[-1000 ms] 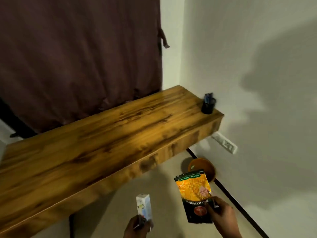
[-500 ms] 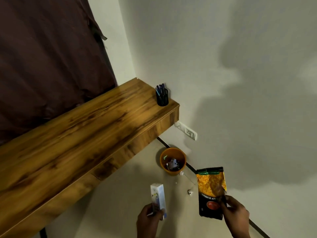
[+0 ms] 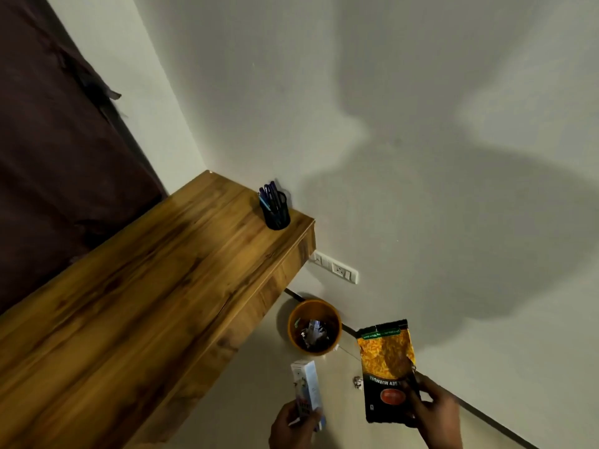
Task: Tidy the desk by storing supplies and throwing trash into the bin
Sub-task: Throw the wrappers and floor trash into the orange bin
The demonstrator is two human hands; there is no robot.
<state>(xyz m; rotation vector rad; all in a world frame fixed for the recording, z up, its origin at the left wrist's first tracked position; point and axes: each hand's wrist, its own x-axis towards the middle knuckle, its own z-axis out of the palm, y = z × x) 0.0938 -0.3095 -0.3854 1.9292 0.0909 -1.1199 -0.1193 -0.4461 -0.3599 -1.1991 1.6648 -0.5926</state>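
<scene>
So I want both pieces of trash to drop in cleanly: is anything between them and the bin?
Nothing visible. The orange bin stands open on the floor beside the desk, the small box and snack packet held just short of it.

Head cam looks down, desk (image 3: 155, 286) left, bin (image 3: 293, 332) near

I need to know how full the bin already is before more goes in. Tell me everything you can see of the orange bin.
The orange bin is a small round container, plastic by its look, standing upright and open-topped on the floor. It sits beside the wall, below the wooden desk's end. Crumpled wrappers and packaging lie at its bottom; much of the inner wall shows above them. Nothing touches it from outside.
</scene>
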